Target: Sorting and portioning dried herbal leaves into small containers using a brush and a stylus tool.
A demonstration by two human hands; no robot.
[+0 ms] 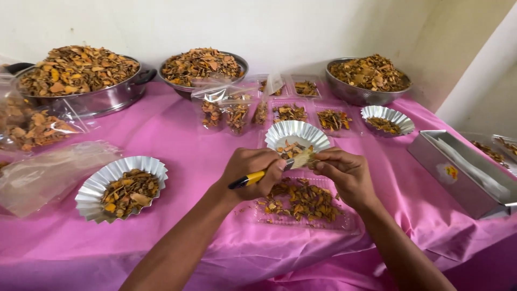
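My left hand (253,173) grips a small knife with a yellow and black handle (246,180), blade pointing right. My right hand (344,172) pinches a pale dried piece (301,160) at the blade's tip. Both hands hover over a clear plastic tray (344,223) that holds orange-brown dried slices. Just behind them sits a fluted foil cup (309,132) with a few slices in it.
A pink cloth (177,145) covers the table. Three steel bowls (97,99) (186,89) (350,94) heaped with dried slices stand at the back. Another filled foil cup (99,186) lies left, clear bags (48,172) further left, small packed trays (334,119) behind, a steel box (452,172) right.
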